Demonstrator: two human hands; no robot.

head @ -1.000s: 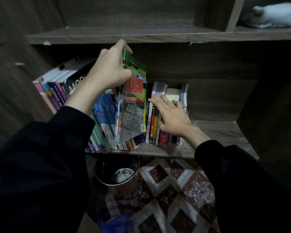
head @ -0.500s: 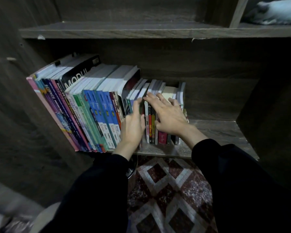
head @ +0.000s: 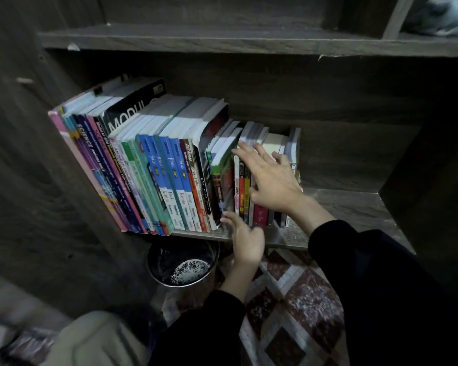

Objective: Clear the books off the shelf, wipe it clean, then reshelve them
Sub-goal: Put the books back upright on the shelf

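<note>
On the shelf (head: 354, 207) the books (head: 156, 167) stand in a packed row, so this reads as reshelving, squaring them up. The right grip (head: 273, 180) lies released, fingers spread flat on the short spines. The left grip (head: 245, 241), also unclenched, touches the row's foot. The next move likely calls for nudging the spines flush.

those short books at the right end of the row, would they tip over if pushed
Probably yes: the short books have only bare shelf to their right, nothing propping them. They look thin and soft-covered, so likely light and slightly floppy. The right hand lies flat across their spines, seemingly steadying them.
</note>
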